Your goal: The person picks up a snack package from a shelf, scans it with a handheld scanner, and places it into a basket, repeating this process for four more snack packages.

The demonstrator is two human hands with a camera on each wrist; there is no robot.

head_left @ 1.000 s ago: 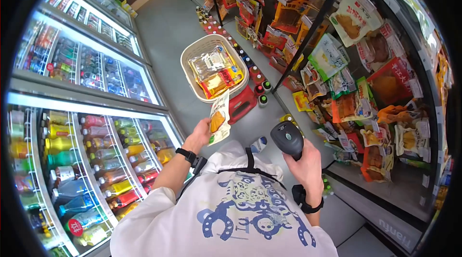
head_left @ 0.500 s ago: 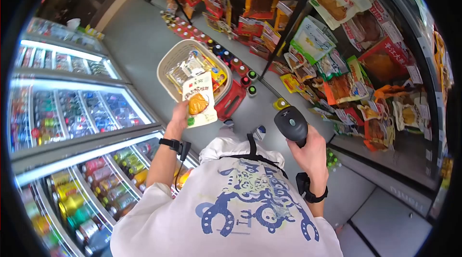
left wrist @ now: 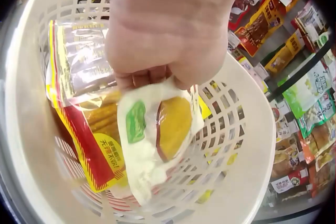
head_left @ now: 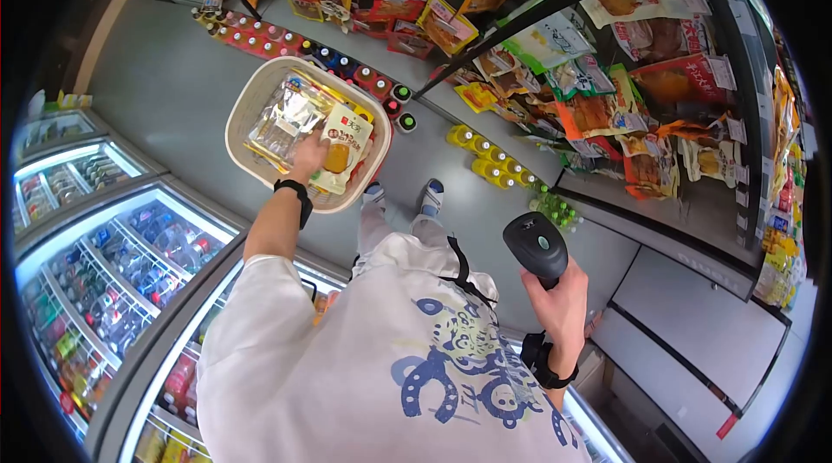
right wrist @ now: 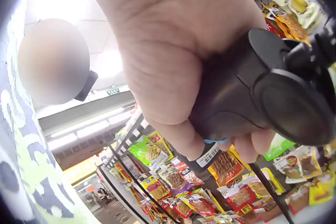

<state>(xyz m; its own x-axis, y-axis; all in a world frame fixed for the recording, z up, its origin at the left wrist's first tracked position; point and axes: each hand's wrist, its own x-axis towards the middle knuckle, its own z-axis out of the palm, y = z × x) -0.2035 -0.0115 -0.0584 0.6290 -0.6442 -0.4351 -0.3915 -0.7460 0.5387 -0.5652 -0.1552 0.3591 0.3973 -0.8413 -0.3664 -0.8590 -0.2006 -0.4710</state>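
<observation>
White pouch (head_left: 345,144) is moving down into basket (left wrist: 257,127), now at its near-right corner; left hand (head_left: 309,157) is pinching it, right hand (head_left: 562,303) is gripping scanner (head_left: 535,246). I'd be laying it flat before releasing.

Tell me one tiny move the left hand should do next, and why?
The left hand should probably loosen its grip on the white snack pouch, because it holds that pouch inside the perforated basket, where a red-and-yellow snack packet lies.
</observation>
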